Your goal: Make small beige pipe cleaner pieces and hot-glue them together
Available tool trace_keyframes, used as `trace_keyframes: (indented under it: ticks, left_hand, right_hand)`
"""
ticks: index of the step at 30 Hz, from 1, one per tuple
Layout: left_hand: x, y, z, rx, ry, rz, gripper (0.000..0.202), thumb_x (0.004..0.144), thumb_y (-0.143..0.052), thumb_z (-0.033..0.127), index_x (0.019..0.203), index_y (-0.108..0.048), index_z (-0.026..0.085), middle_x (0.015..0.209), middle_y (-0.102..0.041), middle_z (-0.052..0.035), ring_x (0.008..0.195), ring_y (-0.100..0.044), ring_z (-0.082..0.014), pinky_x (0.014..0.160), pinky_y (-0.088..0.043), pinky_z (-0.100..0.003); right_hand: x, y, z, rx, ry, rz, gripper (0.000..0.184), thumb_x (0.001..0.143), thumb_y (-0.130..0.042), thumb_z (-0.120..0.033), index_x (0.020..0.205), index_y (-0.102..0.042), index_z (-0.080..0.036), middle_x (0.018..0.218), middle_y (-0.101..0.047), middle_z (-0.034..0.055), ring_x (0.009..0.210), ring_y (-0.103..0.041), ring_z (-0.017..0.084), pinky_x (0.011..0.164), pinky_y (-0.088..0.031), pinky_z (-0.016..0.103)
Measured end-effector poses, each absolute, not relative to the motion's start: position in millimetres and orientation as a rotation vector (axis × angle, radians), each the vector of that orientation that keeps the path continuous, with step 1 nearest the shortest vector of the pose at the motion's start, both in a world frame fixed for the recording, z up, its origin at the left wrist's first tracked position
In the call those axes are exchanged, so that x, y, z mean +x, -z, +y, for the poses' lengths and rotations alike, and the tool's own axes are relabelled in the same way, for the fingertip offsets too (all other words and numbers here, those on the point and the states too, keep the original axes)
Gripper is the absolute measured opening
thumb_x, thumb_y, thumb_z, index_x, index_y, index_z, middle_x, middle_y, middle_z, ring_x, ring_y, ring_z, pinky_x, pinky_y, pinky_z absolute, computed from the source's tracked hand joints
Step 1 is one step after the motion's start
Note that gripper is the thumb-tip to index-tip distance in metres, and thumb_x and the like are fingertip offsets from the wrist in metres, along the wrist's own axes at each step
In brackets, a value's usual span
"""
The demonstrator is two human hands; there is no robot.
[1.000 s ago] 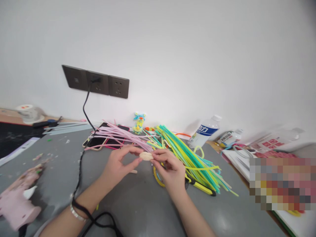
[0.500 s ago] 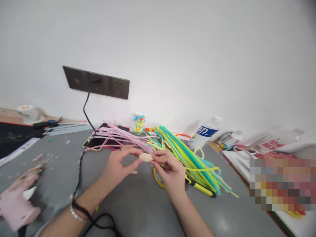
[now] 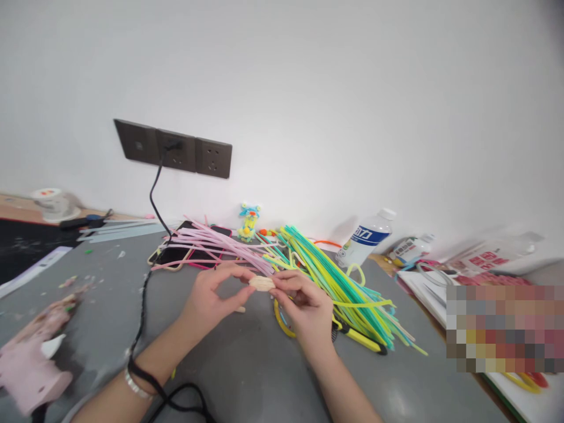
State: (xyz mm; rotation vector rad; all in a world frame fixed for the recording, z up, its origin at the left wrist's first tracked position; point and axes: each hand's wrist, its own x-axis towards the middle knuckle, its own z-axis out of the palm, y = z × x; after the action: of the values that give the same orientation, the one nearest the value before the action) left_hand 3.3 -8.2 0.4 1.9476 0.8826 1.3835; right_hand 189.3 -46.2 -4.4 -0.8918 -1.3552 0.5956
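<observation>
My left hand (image 3: 211,299) and my right hand (image 3: 304,305) meet above the grey table (image 3: 247,364). Together they pinch a small cream-coloured coiled piece (image 3: 261,284) between thumbs and fingertips. Just behind the hands lies a fan of pink pipe cleaners (image 3: 211,242), and to the right a thick bundle of green, teal and yellow pipe cleaners (image 3: 339,276). A short cream stub (image 3: 239,308) lies on the table under my left hand.
A black cable (image 3: 143,311) runs from the wall socket (image 3: 174,150) across the table past my left wrist. A phone (image 3: 176,251), a small pipe-cleaner figure (image 3: 249,220), a water bottle (image 3: 365,236), a yellow-handled tool (image 3: 356,338) and a pink glue gun (image 3: 30,358) are around.
Both hands and the cream piece have stayed almost in place, with only slight finger shifts around the piece.
</observation>
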Motion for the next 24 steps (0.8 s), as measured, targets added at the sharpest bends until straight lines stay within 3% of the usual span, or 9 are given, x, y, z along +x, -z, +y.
trace_keyframes:
  ticks: [18, 21, 24]
  left_hand:
    - [3.8, 1.4, -9.3, 1.878, -1.369, 0.884, 0.008, 0.077, -0.069, 0.017, 0.083, -0.074, 0.019, 0.078, -0.077, -0.002, 0.074, -0.071, -0.017, 0.079, -0.057, -0.028]
    - [5.3, 2.4, -8.3, 1.836, -1.381, 0.9, 0.008, 0.076, -0.069, 0.018, 0.082, -0.074, 0.019, 0.078, -0.077, -0.0021, 0.073, -0.071, -0.0172, 0.076, -0.058, -0.028]
    - [7.5, 6.8, -5.7, 1.742, -1.406, 0.932, 0.009, 0.076, -0.069, 0.019, 0.084, -0.073, 0.019, 0.08, -0.077, -0.0031, 0.075, -0.071, -0.0179, 0.076, -0.058, -0.028]
  right_hand:
    - [186.5, 6.0, -42.9, -0.812, -0.893, -1.171, 0.012, 0.074, -0.083, -0.027, 0.08, -0.074, -0.022, 0.083, -0.072, 0.0044, 0.078, -0.07, 0.017, 0.064, -0.059, 0.025]
    - [187.2, 9.2, -40.0, -0.852, -0.957, -1.143, 0.021, 0.072, -0.083, -0.031, 0.086, -0.072, -0.022, 0.086, -0.072, 0.005, 0.079, -0.07, 0.019, 0.067, -0.06, 0.027]
    - [184.4, 12.5, -38.4, -0.865, -1.139, -1.08, 0.041, 0.067, -0.086, -0.031, 0.104, -0.069, -0.024, 0.093, -0.072, 0.0046, 0.076, -0.071, 0.018, 0.07, -0.06, 0.03]
